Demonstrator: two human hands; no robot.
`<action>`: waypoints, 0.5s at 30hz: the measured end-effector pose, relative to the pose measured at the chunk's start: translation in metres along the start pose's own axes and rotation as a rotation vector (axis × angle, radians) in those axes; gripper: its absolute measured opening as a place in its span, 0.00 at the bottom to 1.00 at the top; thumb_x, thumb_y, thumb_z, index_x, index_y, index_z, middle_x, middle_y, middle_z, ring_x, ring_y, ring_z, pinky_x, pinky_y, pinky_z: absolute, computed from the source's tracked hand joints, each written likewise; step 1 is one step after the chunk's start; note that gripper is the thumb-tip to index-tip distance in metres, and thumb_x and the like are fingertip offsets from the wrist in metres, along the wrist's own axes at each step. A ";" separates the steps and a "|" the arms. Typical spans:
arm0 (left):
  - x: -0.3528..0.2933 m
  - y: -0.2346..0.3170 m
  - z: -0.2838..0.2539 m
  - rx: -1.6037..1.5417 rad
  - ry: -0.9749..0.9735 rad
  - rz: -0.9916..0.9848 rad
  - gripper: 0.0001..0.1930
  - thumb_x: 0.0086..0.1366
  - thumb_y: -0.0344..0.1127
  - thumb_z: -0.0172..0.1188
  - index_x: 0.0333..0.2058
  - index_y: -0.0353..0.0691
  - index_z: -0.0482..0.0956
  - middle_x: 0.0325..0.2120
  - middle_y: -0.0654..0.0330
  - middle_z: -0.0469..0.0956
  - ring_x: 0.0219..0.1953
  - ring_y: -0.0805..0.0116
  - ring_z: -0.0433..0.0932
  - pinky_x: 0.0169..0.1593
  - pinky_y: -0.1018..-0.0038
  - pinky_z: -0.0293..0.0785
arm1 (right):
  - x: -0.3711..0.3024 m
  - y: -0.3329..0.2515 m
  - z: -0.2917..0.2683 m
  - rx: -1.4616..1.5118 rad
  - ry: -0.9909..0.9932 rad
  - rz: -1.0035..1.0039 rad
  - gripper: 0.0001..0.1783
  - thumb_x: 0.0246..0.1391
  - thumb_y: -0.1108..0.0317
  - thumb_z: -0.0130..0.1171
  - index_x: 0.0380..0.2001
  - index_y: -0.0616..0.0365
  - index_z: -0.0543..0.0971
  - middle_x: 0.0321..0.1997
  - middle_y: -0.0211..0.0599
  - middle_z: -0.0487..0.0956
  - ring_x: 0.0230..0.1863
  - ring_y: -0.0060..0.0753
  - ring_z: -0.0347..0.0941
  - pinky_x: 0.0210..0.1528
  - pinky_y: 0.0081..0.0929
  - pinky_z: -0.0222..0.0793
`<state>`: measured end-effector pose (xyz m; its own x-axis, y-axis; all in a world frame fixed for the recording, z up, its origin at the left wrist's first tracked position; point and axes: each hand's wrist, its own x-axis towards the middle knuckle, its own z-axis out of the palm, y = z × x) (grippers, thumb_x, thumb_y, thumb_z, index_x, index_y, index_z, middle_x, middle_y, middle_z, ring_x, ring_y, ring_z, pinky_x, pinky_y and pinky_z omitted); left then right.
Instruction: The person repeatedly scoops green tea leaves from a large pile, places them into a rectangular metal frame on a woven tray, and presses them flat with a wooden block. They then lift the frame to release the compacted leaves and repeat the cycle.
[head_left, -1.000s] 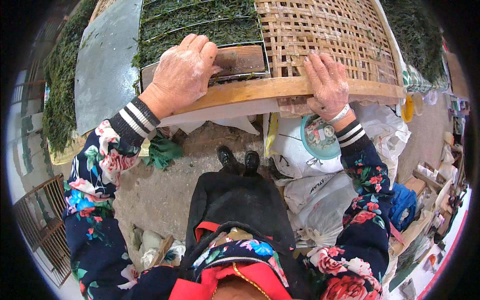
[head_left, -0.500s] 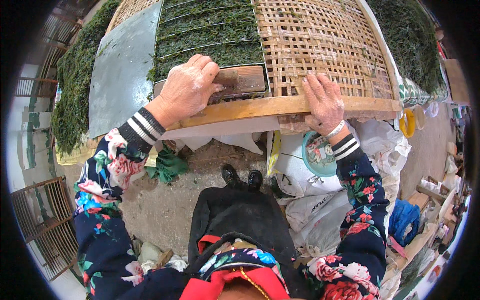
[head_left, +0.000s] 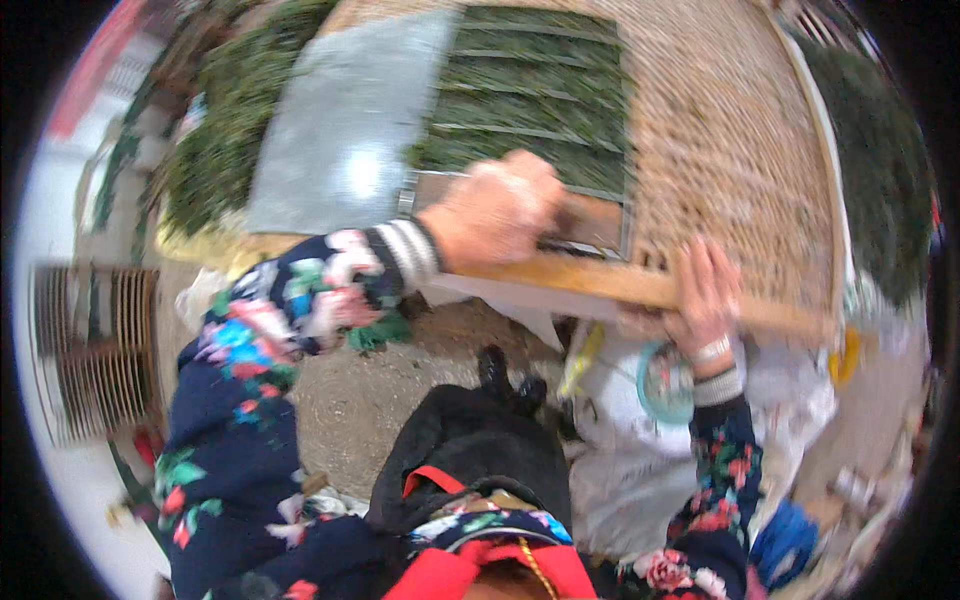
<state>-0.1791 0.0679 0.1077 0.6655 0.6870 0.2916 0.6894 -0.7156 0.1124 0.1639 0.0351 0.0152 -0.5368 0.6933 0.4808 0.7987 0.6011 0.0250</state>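
My left hand point(head_left: 500, 210), smeared by motion, is closed on the wooden block point(head_left: 596, 220) at the near end of a thin metal frame point(head_left: 628, 150). Dark green, seaweed-like strands point(head_left: 530, 90) fill that frame in rows between its crossbars. It lies on a woven bamboo rack point(head_left: 730, 150) with a wooden front rail point(head_left: 590, 283). My right hand point(head_left: 705, 295) grips this rail farther right, fingers stretched over the weave and thumb low at the edge. Left of the strands lies a smooth grey sheet point(head_left: 340, 120).
Loose green strands are heaped left point(head_left: 225, 150) and right point(head_left: 865, 170) of the rack. Below it are a teal basin point(head_left: 665, 382), pale sacks point(head_left: 630, 490) and a yellow ring-shaped thing point(head_left: 845, 357). A blue bundle point(head_left: 785, 545) lies at lower right; a slatted panel point(head_left: 95, 350) stands at left.
The rack and both hands sit farther right and lower in the view, which has tilted. My left hand stays on the wooden block, my right on the rail. The picture is more blurred.
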 end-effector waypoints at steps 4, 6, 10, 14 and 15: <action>-0.003 0.003 0.000 0.051 0.048 0.018 0.10 0.51 0.37 0.63 0.27 0.39 0.73 0.28 0.56 0.73 0.36 0.56 0.74 0.34 0.64 0.75 | 0.002 -0.001 0.001 -0.026 0.037 -0.002 0.35 0.40 0.64 0.53 0.55 0.65 0.77 0.64 0.51 0.74 0.66 0.58 0.67 0.67 0.57 0.59; -0.005 0.005 0.000 0.051 0.073 0.022 0.10 0.51 0.37 0.63 0.27 0.39 0.73 0.28 0.57 0.73 0.35 0.58 0.74 0.34 0.65 0.75 | 0.003 -0.001 0.002 0.010 0.045 -0.004 0.34 0.41 0.65 0.52 0.55 0.68 0.76 0.63 0.54 0.73 0.65 0.60 0.67 0.66 0.55 0.60; -0.011 0.005 -0.012 -0.006 0.190 0.013 0.13 0.50 0.37 0.67 0.28 0.39 0.73 0.28 0.58 0.72 0.35 0.58 0.73 0.35 0.65 0.74 | 0.000 -0.001 0.003 -0.017 0.021 0.009 0.34 0.38 0.70 0.51 0.54 0.69 0.75 0.62 0.55 0.73 0.65 0.61 0.66 0.66 0.54 0.59; -0.020 -0.005 -0.041 -0.127 0.599 -0.145 0.17 0.46 0.31 0.73 0.30 0.40 0.72 0.27 0.55 0.71 0.34 0.52 0.75 0.35 0.60 0.75 | -0.001 -0.002 0.002 -0.023 -0.022 0.061 0.34 0.38 0.71 0.52 0.54 0.70 0.75 0.62 0.55 0.73 0.65 0.60 0.65 0.67 0.54 0.58; -0.024 -0.011 -0.050 -0.131 0.670 -0.185 0.16 0.47 0.30 0.72 0.32 0.39 0.73 0.28 0.53 0.73 0.33 0.49 0.75 0.35 0.58 0.75 | 0.000 -0.003 0.001 -0.015 -0.018 0.065 0.33 0.39 0.70 0.51 0.53 0.69 0.76 0.62 0.54 0.74 0.65 0.60 0.66 0.66 0.54 0.58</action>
<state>-0.2169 0.0526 0.1470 0.1923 0.6035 0.7738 0.7060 -0.6328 0.3181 0.1617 0.0338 0.0137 -0.4882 0.7378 0.4662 0.8359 0.5488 0.0069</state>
